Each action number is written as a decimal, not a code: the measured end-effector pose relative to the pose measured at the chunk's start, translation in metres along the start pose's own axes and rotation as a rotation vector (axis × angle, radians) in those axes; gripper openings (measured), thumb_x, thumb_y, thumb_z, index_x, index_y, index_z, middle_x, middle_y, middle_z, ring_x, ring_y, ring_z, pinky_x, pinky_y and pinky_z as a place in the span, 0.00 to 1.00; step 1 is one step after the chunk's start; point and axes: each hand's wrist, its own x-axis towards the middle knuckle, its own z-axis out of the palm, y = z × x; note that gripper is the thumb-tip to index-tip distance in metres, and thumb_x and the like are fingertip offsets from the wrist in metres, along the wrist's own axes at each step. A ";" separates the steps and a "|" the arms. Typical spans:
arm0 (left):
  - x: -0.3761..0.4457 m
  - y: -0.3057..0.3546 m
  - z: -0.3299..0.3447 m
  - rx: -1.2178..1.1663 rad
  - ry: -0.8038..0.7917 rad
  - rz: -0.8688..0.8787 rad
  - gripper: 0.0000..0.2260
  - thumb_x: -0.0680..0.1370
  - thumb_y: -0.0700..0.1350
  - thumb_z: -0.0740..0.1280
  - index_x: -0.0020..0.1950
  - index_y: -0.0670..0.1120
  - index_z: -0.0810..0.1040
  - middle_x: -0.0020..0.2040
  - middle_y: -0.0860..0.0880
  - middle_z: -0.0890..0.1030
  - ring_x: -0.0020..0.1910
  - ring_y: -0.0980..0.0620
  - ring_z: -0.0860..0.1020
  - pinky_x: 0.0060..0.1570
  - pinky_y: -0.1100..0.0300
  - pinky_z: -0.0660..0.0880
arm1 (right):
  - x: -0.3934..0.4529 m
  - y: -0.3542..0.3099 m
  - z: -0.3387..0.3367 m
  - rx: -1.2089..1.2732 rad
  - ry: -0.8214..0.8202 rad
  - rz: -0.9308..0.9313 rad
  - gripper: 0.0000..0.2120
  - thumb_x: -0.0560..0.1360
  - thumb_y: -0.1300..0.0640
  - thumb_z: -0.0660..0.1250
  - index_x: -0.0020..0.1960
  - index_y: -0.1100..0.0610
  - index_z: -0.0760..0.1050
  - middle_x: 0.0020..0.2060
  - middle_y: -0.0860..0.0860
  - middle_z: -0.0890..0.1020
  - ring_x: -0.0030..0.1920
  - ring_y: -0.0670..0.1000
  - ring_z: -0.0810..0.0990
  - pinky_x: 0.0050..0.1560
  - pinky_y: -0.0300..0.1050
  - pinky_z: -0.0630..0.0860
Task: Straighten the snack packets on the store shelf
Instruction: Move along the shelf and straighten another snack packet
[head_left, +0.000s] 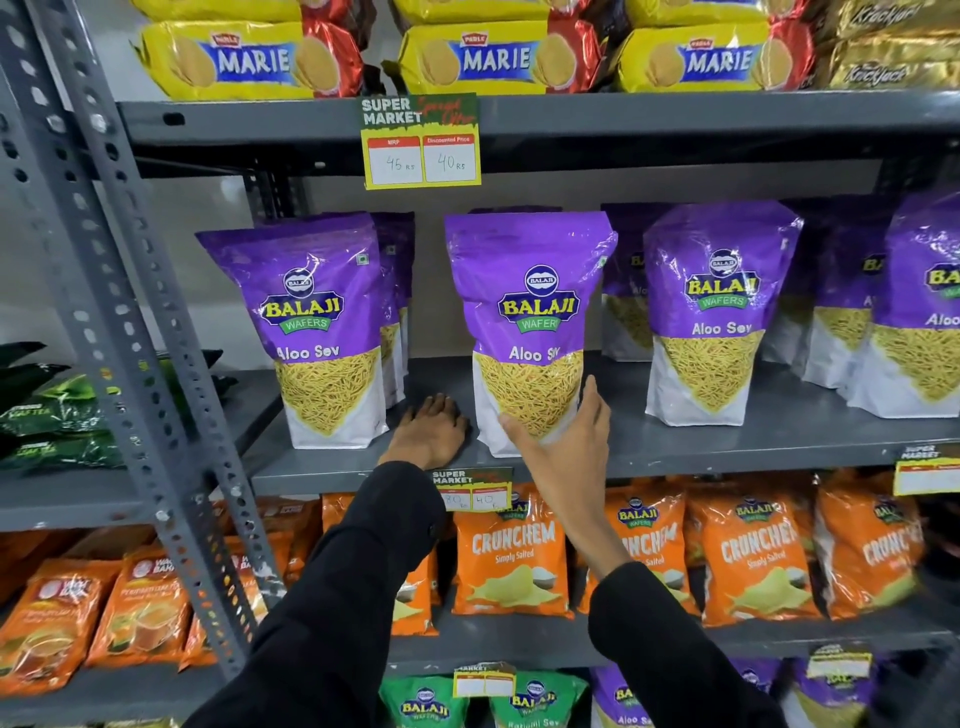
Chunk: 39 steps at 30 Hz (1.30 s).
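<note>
The centre Aloo Sev packet (530, 322) is held upright on the middle shelf (779, 441), gripped low by the right hand (566, 441), while the left hand (428, 431) is laid, apparently open-fingered, beside it; the rear packets (844, 332) are judged unstraightened.

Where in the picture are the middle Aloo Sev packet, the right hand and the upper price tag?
middle Aloo Sev packet (535, 306), head view, on the Balaji logo.
right hand (565, 441), head view, back of the hand.
upper price tag (422, 161), head view, between its two white boxes.
</note>
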 end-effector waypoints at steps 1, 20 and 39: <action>0.000 0.000 0.000 -0.004 0.001 -0.002 0.27 0.85 0.53 0.46 0.83 0.44 0.54 0.84 0.46 0.53 0.84 0.49 0.50 0.81 0.45 0.47 | 0.001 -0.001 0.003 -0.032 0.004 -0.001 0.58 0.63 0.27 0.73 0.81 0.51 0.49 0.76 0.52 0.61 0.75 0.56 0.66 0.70 0.59 0.71; 0.001 -0.002 0.004 -0.025 0.038 0.007 0.27 0.85 0.54 0.47 0.82 0.43 0.57 0.84 0.45 0.55 0.83 0.48 0.53 0.81 0.44 0.50 | 0.028 -0.007 0.044 -0.147 0.043 0.013 0.58 0.67 0.35 0.77 0.81 0.60 0.48 0.74 0.59 0.63 0.72 0.60 0.68 0.68 0.57 0.71; -0.001 -0.001 0.003 -0.016 0.049 0.020 0.26 0.85 0.52 0.47 0.82 0.42 0.57 0.84 0.44 0.56 0.83 0.46 0.54 0.81 0.44 0.51 | 0.032 0.001 0.045 -0.127 0.051 -0.002 0.59 0.66 0.33 0.76 0.82 0.55 0.47 0.73 0.57 0.62 0.72 0.58 0.67 0.69 0.56 0.72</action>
